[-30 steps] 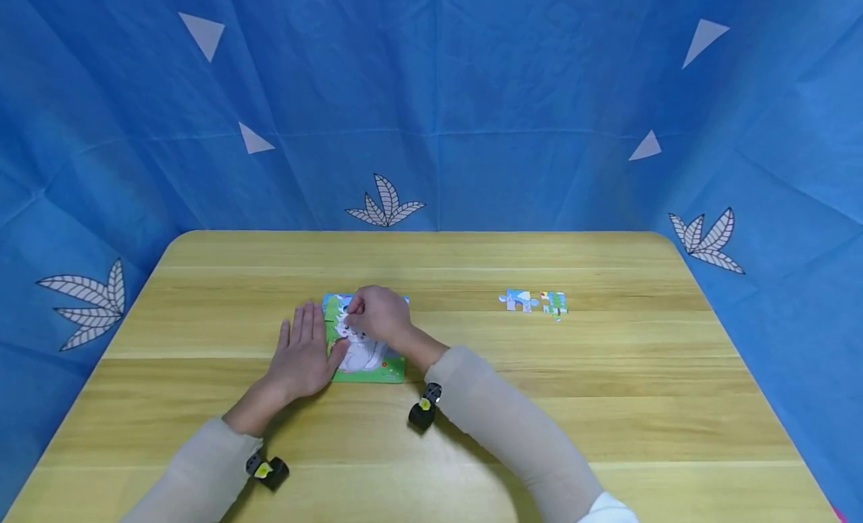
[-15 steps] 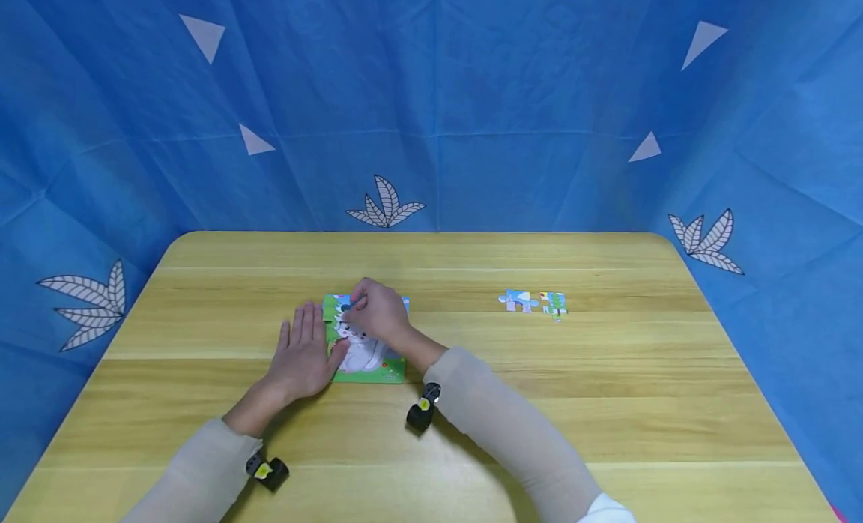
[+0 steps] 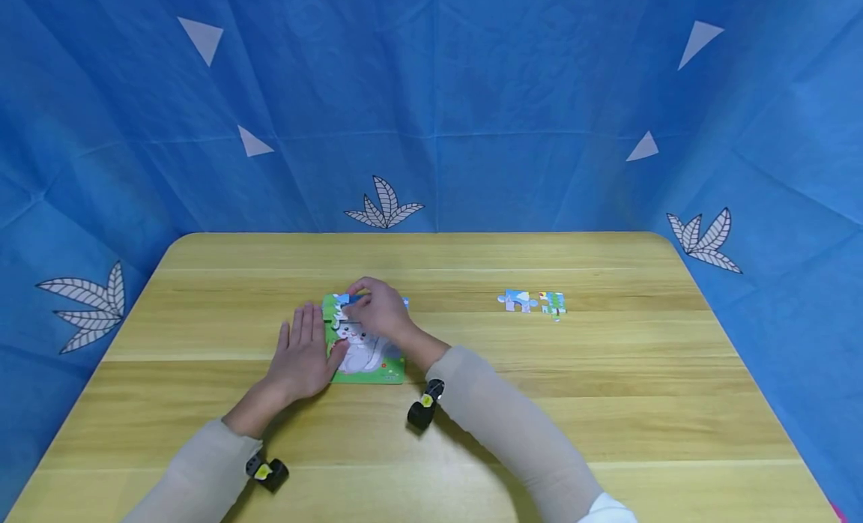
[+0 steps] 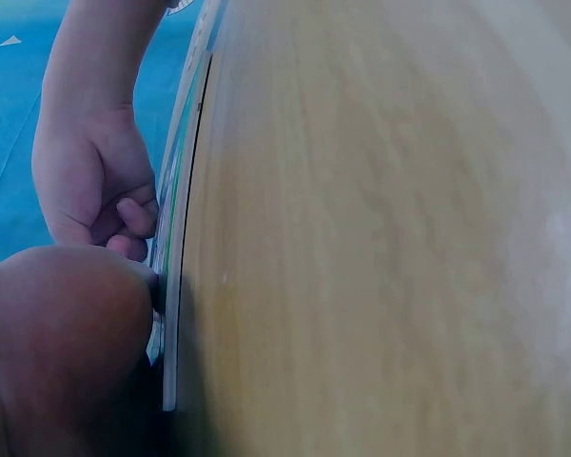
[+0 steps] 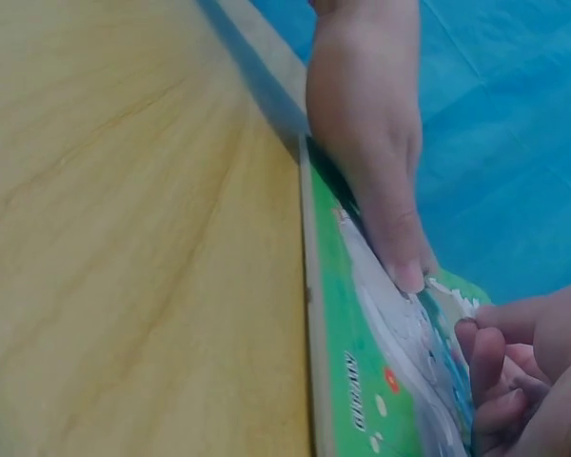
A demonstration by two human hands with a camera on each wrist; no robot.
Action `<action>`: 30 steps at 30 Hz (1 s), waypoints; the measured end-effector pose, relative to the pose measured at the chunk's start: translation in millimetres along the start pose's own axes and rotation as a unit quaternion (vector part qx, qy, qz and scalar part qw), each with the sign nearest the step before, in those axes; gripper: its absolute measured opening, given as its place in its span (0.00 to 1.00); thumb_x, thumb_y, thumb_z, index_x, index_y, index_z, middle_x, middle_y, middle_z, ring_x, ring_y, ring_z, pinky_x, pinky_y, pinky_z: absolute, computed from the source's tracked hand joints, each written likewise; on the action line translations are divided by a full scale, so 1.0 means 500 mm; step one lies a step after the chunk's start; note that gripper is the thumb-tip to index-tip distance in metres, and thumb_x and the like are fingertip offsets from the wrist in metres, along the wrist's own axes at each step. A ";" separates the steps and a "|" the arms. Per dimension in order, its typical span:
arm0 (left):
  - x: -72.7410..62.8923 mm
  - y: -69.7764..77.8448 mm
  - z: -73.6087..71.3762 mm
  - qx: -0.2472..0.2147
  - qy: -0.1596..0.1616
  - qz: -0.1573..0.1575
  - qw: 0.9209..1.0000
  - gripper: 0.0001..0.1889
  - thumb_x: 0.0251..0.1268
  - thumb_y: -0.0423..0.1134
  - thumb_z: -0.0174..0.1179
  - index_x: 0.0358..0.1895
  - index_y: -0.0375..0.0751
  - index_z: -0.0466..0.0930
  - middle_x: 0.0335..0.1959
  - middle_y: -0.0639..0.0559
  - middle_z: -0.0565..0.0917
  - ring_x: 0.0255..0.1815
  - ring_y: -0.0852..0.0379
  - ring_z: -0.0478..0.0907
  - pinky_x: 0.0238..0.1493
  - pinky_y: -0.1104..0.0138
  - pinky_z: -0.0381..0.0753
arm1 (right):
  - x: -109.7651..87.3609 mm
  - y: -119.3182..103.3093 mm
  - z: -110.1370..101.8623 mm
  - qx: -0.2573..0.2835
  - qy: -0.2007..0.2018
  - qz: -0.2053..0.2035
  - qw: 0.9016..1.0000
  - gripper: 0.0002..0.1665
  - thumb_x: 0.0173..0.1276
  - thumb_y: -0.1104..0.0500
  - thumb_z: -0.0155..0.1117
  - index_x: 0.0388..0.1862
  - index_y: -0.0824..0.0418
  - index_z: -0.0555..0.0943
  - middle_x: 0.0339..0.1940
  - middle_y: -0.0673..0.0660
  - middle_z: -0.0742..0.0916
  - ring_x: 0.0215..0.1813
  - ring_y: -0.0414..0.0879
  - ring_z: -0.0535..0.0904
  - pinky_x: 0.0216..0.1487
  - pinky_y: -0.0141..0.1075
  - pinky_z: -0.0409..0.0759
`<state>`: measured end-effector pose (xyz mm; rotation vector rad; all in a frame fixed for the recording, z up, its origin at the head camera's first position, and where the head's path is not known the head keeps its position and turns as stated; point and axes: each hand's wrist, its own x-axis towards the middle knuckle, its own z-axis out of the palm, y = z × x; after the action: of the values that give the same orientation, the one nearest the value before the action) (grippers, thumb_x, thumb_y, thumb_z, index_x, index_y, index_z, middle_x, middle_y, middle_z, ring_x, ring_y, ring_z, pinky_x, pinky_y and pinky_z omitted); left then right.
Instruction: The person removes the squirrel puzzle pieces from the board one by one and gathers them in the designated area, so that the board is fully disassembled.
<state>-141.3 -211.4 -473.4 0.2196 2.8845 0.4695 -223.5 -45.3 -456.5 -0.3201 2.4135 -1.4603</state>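
Note:
A jigsaw puzzle (image 3: 369,375) with a white cartoon animal on green grass lies in its tray, left of the table's middle. My left hand (image 3: 302,363) lies flat along its left side, fingers straight, the thumb resting on the picture; the right wrist view shows that thumb pressing the surface. Over the upper part of the puzzle, my right hand (image 3: 383,313) pinches a blue-topped jigsaw piece (image 3: 357,299) between thumb and forefinger. Most of this piece is hidden by the fingers. In the right wrist view the right hand's other fingers (image 5: 500,409) are curled in, close over the picture.
Two loose jigsaw pieces lie to the right on the wooden table (image 3: 607,403): a blue and pink piece (image 3: 518,295) and a green one (image 3: 554,300). A blue curtain (image 3: 431,96) hangs behind and at both sides of the table.
The jigsaw piece in my right hand was tilted up half a second ago and now lies down toward the puzzle's top row. Right fingers have spread slightly; left hand stays put.

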 end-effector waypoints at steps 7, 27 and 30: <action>-0.001 -0.002 0.003 -0.007 0.003 0.002 1.000 0.47 0.82 0.61 0.33 0.77 0.17 0.34 0.80 0.23 0.35 0.81 0.28 0.31 0.76 0.36 0.32 | -0.004 0.002 -0.022 0.087 -0.038 0.013 0.995 0.14 0.70 0.61 0.70 0.52 0.59 0.81 0.31 0.53 0.88 0.24 0.44 0.79 0.26 0.31 0.77; -0.007 0.017 -0.016 -0.013 0.007 -0.008 1.000 0.45 0.82 0.56 0.40 0.77 0.17 0.36 0.80 0.23 0.37 0.81 0.28 0.33 0.77 0.37 0.34 | -0.022 0.060 -0.220 0.090 -0.073 0.009 0.993 0.15 0.72 0.62 0.67 0.56 0.61 0.80 0.40 0.67 0.90 0.24 0.51 0.76 0.30 0.38 0.75; -0.005 0.014 -0.011 -0.006 0.000 -0.009 1.000 0.45 0.82 0.57 0.38 0.78 0.18 0.34 0.80 0.24 0.35 0.81 0.29 0.31 0.77 0.38 0.32 | -0.031 0.079 -0.256 0.081 -0.075 0.012 0.994 0.15 0.74 0.61 0.66 0.57 0.61 0.79 0.42 0.67 0.90 0.25 0.52 0.76 0.31 0.38 0.74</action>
<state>-139.4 -207.1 -465.7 0.1905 2.8805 0.4823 -257.1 83.1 -433.6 -0.3481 2.1597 -1.5498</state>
